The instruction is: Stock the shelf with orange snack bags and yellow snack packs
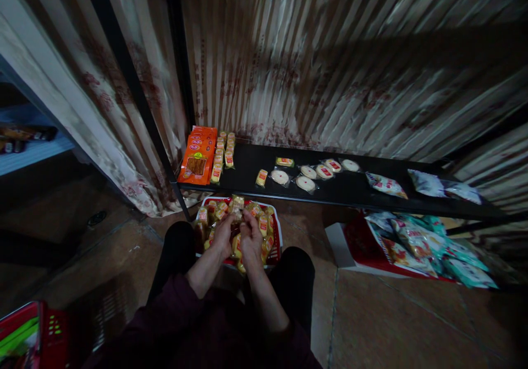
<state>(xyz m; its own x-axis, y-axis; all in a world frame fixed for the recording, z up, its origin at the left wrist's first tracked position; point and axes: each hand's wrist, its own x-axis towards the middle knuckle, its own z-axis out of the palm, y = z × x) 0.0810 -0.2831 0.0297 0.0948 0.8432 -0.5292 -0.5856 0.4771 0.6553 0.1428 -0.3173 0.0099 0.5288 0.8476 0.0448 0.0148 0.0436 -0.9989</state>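
Note:
Both hands are together over a red and white basket filled with small yellow wrapped snack cakes. My left hand and my right hand have their fingers closed around a wrapped snack cake above the pile. The fingertips are partly hidden by the backs of the hands. Beyond the basket, a black shelf carries rows of the same cakes, two single ones, several round white wrapped pastries and orange snack packets at the left end.
White snack bags lie on the shelf's right part. Below stands a box heaped with green and white bags. Another red basket is at the lower left. A black upright post rises at the shelf's left end, with curtains behind.

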